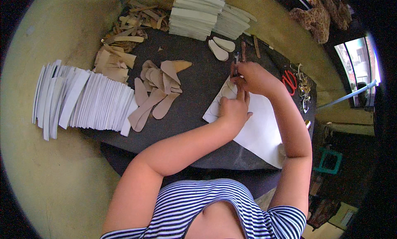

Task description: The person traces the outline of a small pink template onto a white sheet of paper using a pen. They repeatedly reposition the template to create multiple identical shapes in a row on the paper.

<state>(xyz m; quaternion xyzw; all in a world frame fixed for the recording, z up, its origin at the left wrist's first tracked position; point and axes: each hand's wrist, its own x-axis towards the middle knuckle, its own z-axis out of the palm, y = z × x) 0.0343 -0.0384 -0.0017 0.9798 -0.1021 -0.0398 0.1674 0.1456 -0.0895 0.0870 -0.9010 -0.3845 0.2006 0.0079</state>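
Dark round work table (194,94) is standing on a yellowish floor. Left hand (233,108) is lying flat, fingers together, pressing down a white sheet (258,129) marked with curved outlines. Right hand (252,77) is closing around a small cutting tool (235,67), its tip touching the sheet's far edge. Left of the sheet, tan sole-shaped pieces (157,94) are lying heaped; further left, a row of white strips (80,100). Beyond the sheet, two pale cut soles (221,48) and stacked white sheets (202,11). Right of the sheet, red-handled scissors (289,81).
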